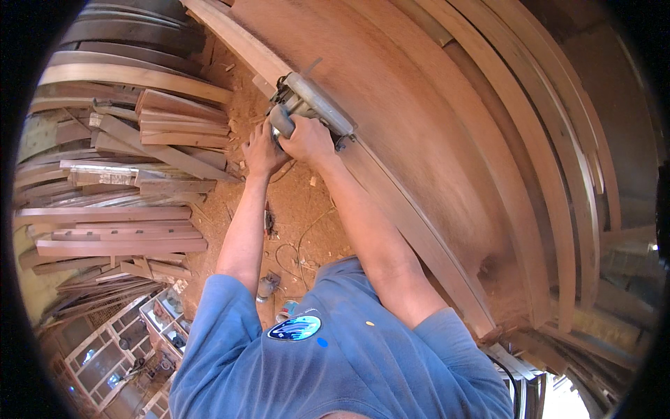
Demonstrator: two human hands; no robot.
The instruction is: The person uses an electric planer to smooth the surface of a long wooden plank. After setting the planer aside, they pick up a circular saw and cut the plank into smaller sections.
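Sawdust point(310, 234) lies below us; our left hand point(260, 150) and right hand point(310, 140) grip a power tool point(317, 103) over the left edge of a plank point(403, 213).

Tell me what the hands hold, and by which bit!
A power tool. The right hand holds its grey handle; the left hand is there too, its grip partly hidden.

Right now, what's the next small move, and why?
Probably ease the power tool slightly forward along the long board, away from the body: the right hand grips it, the left hand is at its grey handle, and board edge continues ahead of it. A dark line on the board runs from the tool back toward the person.
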